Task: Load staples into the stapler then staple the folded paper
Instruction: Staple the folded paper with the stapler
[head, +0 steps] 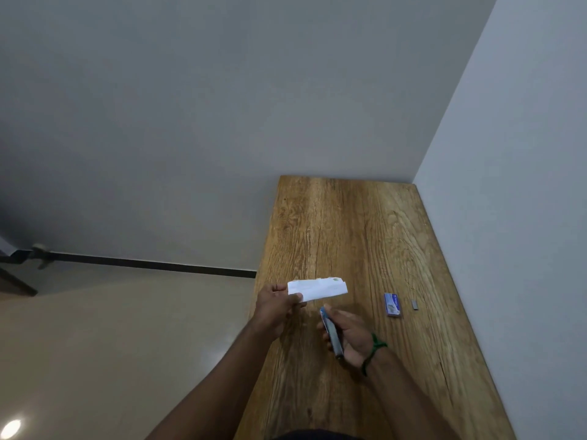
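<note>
My left hand (276, 308) pinches the left end of a folded white paper (320, 289) and holds it above the wooden table (349, 223). Just below and to the right of the paper, my right hand (349, 336) grips a slim blue and grey stapler (332, 333), its front end pointing up toward the paper. A small gap separates the stapler's tip from the paper's lower edge. A blue staple box (393, 304) lies flat on the table to the right, with a small grey strip of staples (414, 304) beside it.
The table stands in a corner, with walls behind it and along its right edge. To its left lies a beige floor with a dark skirting line. A green band circles my right wrist (374, 350).
</note>
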